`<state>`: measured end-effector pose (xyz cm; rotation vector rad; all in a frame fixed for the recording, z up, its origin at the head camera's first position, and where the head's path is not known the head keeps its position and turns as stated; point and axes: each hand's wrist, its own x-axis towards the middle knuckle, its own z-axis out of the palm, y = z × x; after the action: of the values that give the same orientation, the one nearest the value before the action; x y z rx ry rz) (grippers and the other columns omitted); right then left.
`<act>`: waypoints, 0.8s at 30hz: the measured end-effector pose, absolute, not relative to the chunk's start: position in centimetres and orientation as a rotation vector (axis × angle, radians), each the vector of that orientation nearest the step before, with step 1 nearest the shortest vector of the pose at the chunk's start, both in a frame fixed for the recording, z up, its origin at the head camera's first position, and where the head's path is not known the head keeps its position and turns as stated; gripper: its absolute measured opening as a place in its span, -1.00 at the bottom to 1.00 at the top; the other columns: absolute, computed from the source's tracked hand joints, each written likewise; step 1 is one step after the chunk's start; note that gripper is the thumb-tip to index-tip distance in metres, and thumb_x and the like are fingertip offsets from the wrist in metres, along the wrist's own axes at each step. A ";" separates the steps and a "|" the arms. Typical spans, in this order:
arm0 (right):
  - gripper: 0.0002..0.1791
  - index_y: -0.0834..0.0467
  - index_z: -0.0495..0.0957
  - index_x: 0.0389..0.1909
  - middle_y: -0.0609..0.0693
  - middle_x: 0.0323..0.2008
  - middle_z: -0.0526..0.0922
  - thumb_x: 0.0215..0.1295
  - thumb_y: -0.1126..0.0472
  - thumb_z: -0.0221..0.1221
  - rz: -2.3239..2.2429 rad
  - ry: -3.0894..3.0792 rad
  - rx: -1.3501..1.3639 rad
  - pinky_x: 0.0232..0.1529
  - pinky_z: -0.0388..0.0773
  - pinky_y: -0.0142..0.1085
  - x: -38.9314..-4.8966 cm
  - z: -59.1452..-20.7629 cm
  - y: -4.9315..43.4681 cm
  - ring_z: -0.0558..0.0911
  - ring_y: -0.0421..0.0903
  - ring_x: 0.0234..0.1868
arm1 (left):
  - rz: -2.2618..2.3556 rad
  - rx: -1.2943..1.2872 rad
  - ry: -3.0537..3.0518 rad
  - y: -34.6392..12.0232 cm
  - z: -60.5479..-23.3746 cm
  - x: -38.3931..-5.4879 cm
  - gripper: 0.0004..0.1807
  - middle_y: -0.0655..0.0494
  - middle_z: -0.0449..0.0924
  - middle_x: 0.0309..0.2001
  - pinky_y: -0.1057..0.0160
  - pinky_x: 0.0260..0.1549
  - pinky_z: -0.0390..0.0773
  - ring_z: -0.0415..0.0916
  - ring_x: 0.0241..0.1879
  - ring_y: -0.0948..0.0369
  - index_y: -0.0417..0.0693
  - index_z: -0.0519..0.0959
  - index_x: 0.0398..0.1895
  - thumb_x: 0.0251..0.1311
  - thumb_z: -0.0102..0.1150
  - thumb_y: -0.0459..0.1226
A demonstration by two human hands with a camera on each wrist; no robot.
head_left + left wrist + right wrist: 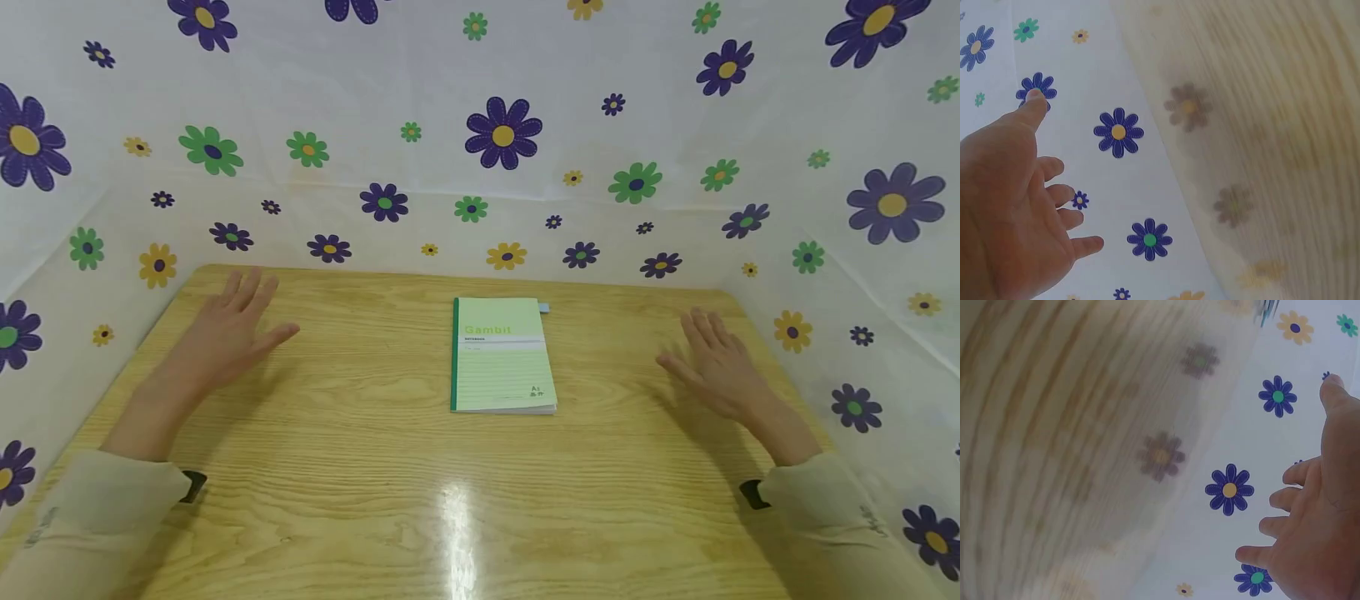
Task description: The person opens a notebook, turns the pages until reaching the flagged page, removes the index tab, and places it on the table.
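Observation:
A pale green notebook (501, 367) with a dark green spine and "Gambit" on its cover lies closed toward the back of the wooden table. From its upper right edge sticks a small light-blue tab (544, 308). Well to the left of it, my left hand (225, 333) is held over the table with fingers straight and thumb spread. On the opposite side my right hand (712, 367) is likewise spread, apart from the notebook. Both wrist views show the left palm (1022, 212) and the right palm (1316, 525) holding nothing.
White cloth (420, 83) printed with purple, green and yellow flowers hangs behind the table (337, 500) and along both sides. Light glares on the front middle of the wood. Each sleeve (112, 517) has a dark band at its cuff.

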<state>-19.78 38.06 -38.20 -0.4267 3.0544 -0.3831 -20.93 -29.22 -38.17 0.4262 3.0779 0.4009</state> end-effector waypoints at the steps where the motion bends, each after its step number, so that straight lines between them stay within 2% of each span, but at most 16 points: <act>1: 0.00 0.41 -0.27 0.61 0.41 0.60 -0.35 0.61 -0.23 -0.09 -0.392 3.053 -0.430 0.45 -0.27 0.44 -19.8 -38.2 37.9 -0.39 0.36 0.59 | 0.434 0.436 3.069 -28.9 -38.1 -21.0 0.01 -0.36 -0.43 0.63 -0.42 0.45 -0.25 -0.53 0.58 -0.30 -0.32 -0.19 0.65 0.54 -0.14 0.24; 8: -0.03 0.51 -0.23 0.57 0.50 0.58 -0.26 0.63 -0.15 -0.03 -0.537 3.039 -0.495 0.54 -0.30 0.27 -19.8 -38.4 36.5 -0.27 0.43 0.59 | 0.639 0.467 2.989 -26.9 -38.1 -21.1 0.02 -0.29 -0.38 0.65 -0.32 0.50 -0.19 -0.46 0.61 -0.22 -0.27 -0.23 0.66 0.52 -0.09 0.23; 16: -0.06 0.48 -0.23 0.58 0.51 0.57 -0.19 0.64 -0.10 -0.02 -0.720 2.996 -0.516 0.53 -0.20 0.30 -19.7 -38.8 34.9 -0.16 0.46 0.57 | 0.849 0.496 2.907 -24.6 -38.4 -21.0 -0.01 -0.22 -0.36 0.67 -0.28 0.52 -0.16 -0.34 0.62 -0.20 -0.21 -0.24 0.67 0.54 -0.08 0.20; 24: -0.08 0.44 -0.21 0.61 0.48 0.58 -0.14 0.64 -0.09 -0.01 -0.874 2.911 -0.482 0.51 -0.13 0.33 -19.5 -39.1 32.7 -0.10 0.45 0.57 | 0.903 0.550 2.872 -21.5 -38.3 -20.7 -0.01 -0.21 -0.30 0.67 -0.23 0.53 -0.13 -0.30 0.63 -0.17 -0.27 -0.20 0.66 0.54 -0.08 0.20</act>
<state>-19.54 32.72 -39.12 -0.4825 2.9106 -0.8737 -20.69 -21.52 -38.27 0.5501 2.8722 0.9034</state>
